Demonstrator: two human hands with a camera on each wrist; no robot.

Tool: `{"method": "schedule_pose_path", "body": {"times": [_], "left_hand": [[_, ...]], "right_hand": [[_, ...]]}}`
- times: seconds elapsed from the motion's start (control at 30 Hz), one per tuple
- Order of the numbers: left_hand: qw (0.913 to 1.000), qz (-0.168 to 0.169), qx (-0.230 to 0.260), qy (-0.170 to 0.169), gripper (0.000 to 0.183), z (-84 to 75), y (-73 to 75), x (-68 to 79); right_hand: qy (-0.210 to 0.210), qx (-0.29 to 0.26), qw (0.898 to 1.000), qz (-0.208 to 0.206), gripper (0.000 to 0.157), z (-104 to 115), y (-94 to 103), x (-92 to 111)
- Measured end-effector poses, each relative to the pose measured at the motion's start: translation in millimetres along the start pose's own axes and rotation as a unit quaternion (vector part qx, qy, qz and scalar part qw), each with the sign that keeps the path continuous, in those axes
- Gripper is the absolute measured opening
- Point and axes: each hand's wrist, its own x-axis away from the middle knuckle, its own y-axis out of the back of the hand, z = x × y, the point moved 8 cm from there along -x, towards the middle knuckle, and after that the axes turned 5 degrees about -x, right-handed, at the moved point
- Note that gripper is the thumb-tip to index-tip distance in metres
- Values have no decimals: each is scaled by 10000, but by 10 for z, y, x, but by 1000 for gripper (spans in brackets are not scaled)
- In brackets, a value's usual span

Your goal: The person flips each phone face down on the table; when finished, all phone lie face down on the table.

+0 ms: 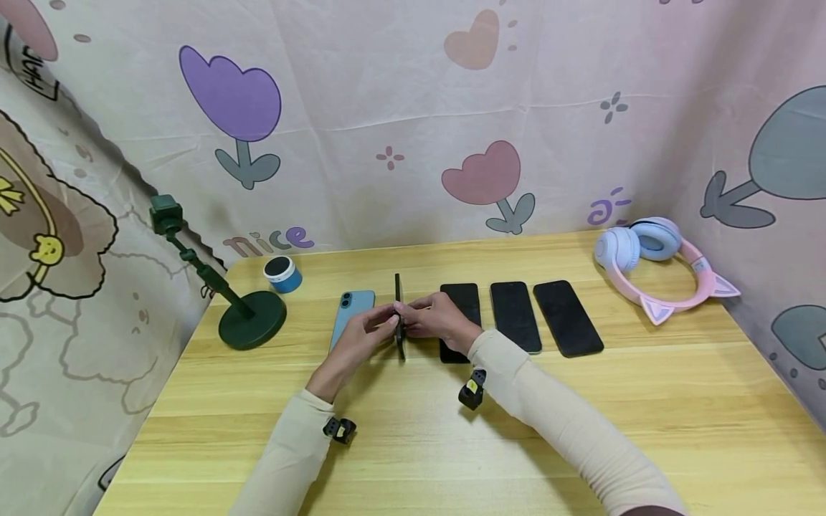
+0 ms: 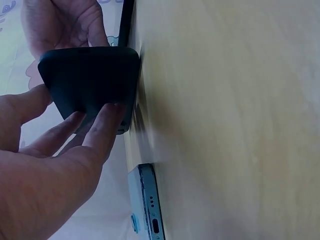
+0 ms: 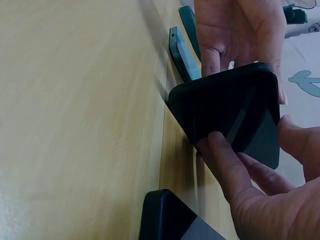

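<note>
One green stand [image 1: 252,322], left third of head frame, w/ a blue-and-white pot [image 1: 282,276] just beyond; then a light-blue phone [image 1: 349,309], L of ctr, back up, partly covered in view by the left hand [image 1: 356,342]; that hand pinches the held phone [image 2: 90,77] from its L side, thumb at upper edge, fingertips on the face; held phone is mid-frame, approx. on its long side, seen edge-on, long axis running top to bottom of frame; can't tell if its lower edge touches the table [image 1: 387,459]; right hand [image 1: 441,319] grips it from the R, thumb also at upper edge, fingertips on the glossy face; so neither hand is clearly nearer, & I'd judge the key relation is that upright slab betw. both: any laying flat means tipping it L or R about its long axis; R of ctr, three dark phones [image 1: 516,317] in a row, the rightmost slanting most; headphones [image 1: 616,249], far right.
</note>
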Motion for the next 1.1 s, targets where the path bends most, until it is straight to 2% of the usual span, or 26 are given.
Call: {"method": "schedule_pose_path", "body": {"times": [0.37, 0.8, 1.1], "left_hand": [[9997, 203, -141, -91, 52, -17, -64, 28], [9965, 437, -549, -456, 56, -61, -127, 63], [9957, 428, -733, -377, 57, -69, -148, 86]], "right_hand": [[57, -69, 10000, -8, 42, 44, 16, 28], [-71, -151, 9997, -168, 39, 80, 69, 49], [-44, -92, 9994, -320, 38, 77, 130, 70]]}}
